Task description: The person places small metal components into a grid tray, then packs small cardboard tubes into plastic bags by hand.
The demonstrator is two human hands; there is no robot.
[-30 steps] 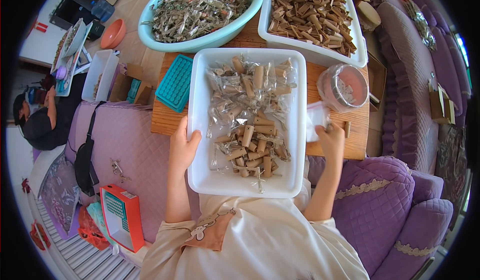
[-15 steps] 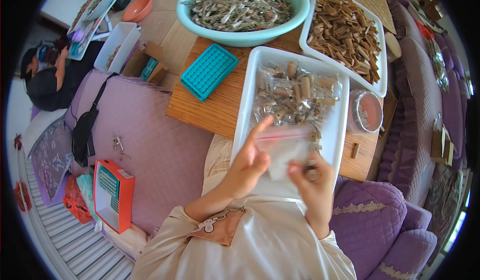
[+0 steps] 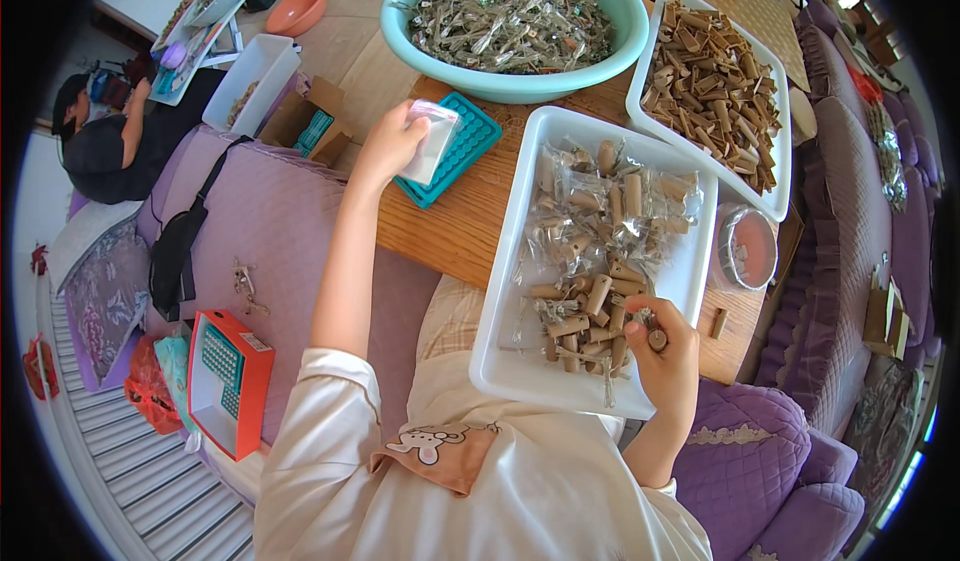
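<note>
My left hand (image 3: pixel 388 144) is stretched out to the left and holds a small clear plastic bag (image 3: pixel 430 141) over the teal grid tray (image 3: pixel 455 148). My right hand (image 3: pixel 665 361) pinches a short brown tube (image 3: pixel 657 339) at the near right corner of the white tray (image 3: pixel 520 376). That tray rests partly on my lap and holds several brown tubes and clear packets (image 3: pixel 600 231).
A teal basin (image 3: pixel 505 83) of small packets and a second white tray (image 3: pixel 775 176) of brown tubes stand farther back on the wooden table (image 3: pixel 455 236). A round clear container (image 3: pixel 745 249) is at the right. Another person (image 3: pixel 110 141) sits at the left. Purple cushions (image 3: pixel 260 231) surround me.
My left hand has carried the clear bag from in front of me out to the teal grid tray. My right hand has dropped to the white tray's near corner with a tube.
</note>
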